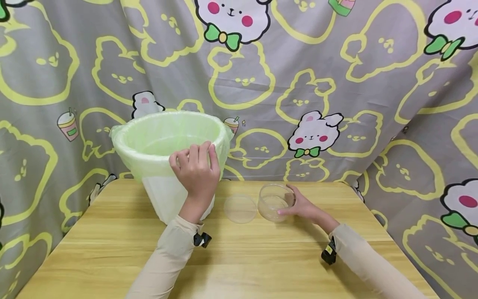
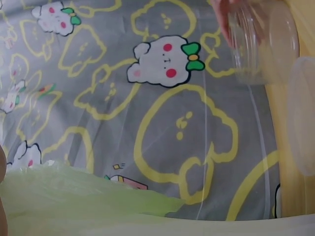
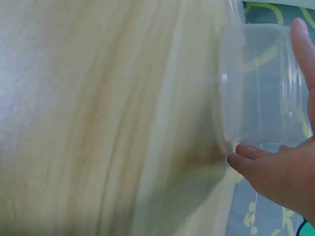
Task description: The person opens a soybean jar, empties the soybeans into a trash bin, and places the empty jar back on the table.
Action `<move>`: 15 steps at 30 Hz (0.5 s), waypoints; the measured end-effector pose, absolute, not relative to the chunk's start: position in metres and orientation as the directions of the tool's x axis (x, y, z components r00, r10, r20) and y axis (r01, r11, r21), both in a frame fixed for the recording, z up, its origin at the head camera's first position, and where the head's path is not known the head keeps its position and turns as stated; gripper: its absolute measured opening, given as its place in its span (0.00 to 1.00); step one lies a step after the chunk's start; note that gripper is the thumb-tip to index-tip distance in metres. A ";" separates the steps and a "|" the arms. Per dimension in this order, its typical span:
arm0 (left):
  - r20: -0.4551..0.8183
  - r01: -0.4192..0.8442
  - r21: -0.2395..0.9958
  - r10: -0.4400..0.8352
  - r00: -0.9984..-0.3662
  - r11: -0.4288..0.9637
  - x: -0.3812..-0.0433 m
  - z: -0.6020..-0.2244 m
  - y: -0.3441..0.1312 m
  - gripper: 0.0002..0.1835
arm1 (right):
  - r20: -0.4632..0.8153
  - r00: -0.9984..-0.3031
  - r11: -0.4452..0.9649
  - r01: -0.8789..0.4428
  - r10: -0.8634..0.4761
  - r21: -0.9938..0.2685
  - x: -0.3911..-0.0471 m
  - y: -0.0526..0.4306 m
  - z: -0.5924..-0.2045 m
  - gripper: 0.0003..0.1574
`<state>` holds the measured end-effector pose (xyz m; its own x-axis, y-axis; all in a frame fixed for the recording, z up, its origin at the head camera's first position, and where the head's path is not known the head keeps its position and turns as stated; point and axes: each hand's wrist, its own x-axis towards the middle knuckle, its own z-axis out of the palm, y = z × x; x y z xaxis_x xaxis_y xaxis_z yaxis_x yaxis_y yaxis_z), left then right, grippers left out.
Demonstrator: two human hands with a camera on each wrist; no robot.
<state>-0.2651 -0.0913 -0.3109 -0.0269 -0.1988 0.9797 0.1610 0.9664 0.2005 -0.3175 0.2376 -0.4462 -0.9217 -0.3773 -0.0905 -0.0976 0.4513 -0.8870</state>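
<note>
A white trash bin (image 1: pixel 160 195) with a pale green liner (image 1: pixel 130 145) folded over its rim stands at the left of the table. My left hand (image 1: pixel 198 172) is at the bin's front right rim, its fingers bent over the lined edge and their tips hidden. Farther right, my right hand (image 1: pixel 302 205) holds a clear round plastic container (image 1: pixel 270 209) from its right side, thumb in front and fingers behind. The container is open at the top, and nothing shows inside. A flat clear round lid (image 1: pixel 240 209) lies on the table between bin and container.
The wooden table (image 1: pixel 239 257) carries all of these things. A grey patterned curtain (image 1: pixel 254 99) hangs close behind the table's back edge and along its right side. The bin rises well above the container.
</note>
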 end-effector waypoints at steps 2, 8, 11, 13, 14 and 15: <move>0.976 0.178 0.216 -0.210 -0.053 0.960 -0.263 -0.310 -0.091 0.10 | -0.091 -0.928 0.468 -0.096 -0.361 -0.879 -0.317 0.238 -0.442 0.78; 0.968 0.263 0.247 -0.226 -0.109 0.933 -0.253 -0.306 -0.090 0.12 | -0.068 -0.933 0.474 -0.116 -0.354 -0.873 -0.321 0.240 -0.425 0.72; 0.987 0.397 0.159 -0.143 -0.070 0.904 -0.250 -0.306 -0.087 0.14 | -0.019 -0.933 0.461 -0.160 -0.359 -0.873 -0.322 0.240 -0.414 0.70; 0.999 0.502 0.048 -0.038 -0.031 0.863 -0.250 -0.307 -0.085 0.17 | 0.022 -0.932 0.450 -0.196 -0.362 -0.871 -0.322 0.239 -0.405 0.68; 0.999 0.554 -0.009 0.025 -0.021 0.832 -0.250 -0.309 -0.083 0.18 | 0.045 -0.933 0.448 -0.213 -0.357 -0.868 -0.323 0.238 -0.402 0.67; 0.996 0.603 -0.060 0.090 -0.021 0.796 -0.251 -0.311 -0.082 0.19 | 0.068 -0.932 0.440 -0.231 -0.355 -0.868 -0.323 0.237 -0.398 0.66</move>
